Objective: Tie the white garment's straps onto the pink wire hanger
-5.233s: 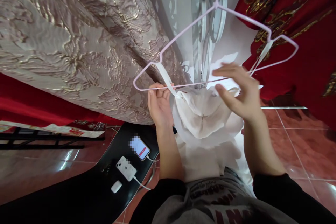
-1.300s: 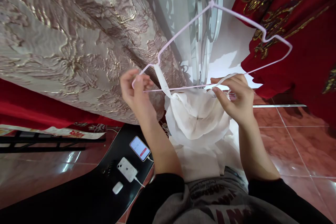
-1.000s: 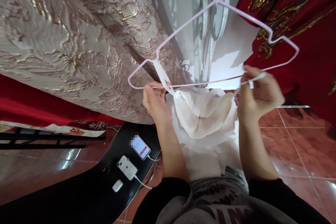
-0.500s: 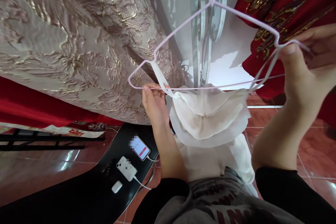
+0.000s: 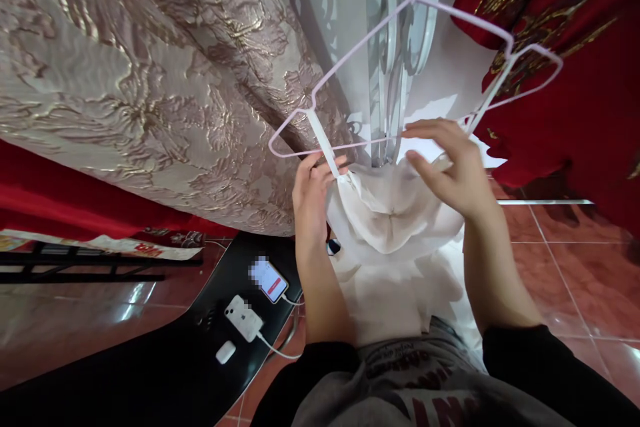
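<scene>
A pale lilac wire hanger [image 5: 350,53] hangs in front of me with a white strappy garment [image 5: 393,213] on it. One white strap [image 5: 323,140] loops over the hanger's left notch, the other strap [image 5: 487,100] over the right notch. My left hand [image 5: 313,197] rests against the garment's top edge just below the left strap, fingers loosely curled. My right hand [image 5: 453,167] hovers over the garment's right side near the hanger's bottom bar, fingers spread and holding nothing.
A beige and gold brocade cloth [image 5: 140,80] hangs at the left, red and gold fabric [image 5: 575,47] at the right. Below left, a black surface [image 5: 150,373] carries two phones [image 5: 255,297] on cables and a white earbud case [image 5: 225,351]. The floor is red tile [image 5: 565,273].
My right hand came down from the hanger's right notch, leaving the right strap hooked there, and now hovers over the garment. My left hand shifted slightly right along the garment top.
</scene>
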A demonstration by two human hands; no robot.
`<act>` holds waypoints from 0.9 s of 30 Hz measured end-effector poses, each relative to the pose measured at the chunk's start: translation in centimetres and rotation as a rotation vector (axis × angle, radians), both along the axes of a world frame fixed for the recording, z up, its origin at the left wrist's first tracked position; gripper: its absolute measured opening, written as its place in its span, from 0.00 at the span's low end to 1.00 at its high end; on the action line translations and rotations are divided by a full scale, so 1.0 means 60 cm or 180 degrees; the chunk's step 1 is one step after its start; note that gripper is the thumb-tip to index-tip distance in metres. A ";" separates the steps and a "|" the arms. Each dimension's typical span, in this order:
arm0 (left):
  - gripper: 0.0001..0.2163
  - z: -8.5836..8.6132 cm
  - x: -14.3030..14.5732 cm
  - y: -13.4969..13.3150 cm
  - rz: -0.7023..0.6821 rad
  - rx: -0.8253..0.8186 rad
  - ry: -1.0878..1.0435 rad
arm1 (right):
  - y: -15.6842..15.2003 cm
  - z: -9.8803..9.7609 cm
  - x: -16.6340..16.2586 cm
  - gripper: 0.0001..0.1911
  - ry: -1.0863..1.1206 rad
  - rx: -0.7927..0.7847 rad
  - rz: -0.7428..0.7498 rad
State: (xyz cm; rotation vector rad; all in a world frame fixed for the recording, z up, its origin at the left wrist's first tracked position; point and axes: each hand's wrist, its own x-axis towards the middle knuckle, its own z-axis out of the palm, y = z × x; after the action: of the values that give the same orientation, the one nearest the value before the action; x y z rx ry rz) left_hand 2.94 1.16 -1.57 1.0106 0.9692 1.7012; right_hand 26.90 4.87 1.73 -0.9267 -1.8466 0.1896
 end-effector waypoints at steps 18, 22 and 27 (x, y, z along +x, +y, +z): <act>0.11 0.069 -0.044 -0.005 0.1370 0.0740 -0.0383 | -0.043 -0.028 -0.010 0.07 -0.0045 -0.0077 -0.0309; 0.12 0.012 -0.035 0.000 0.1177 0.0016 -0.0324 | -0.058 -0.030 -0.024 0.07 -0.0066 -0.0061 -0.0188; 0.17 0.016 0.013 -0.001 0.0506 0.0203 -0.0215 | -0.074 -0.030 -0.040 0.12 0.0372 0.0035 0.0060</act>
State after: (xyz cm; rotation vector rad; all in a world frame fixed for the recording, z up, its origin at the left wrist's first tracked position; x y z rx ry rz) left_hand 3.74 1.08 -0.61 0.9315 0.9782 1.8958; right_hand 24.50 0.44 -0.08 -0.8727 -1.7473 0.2402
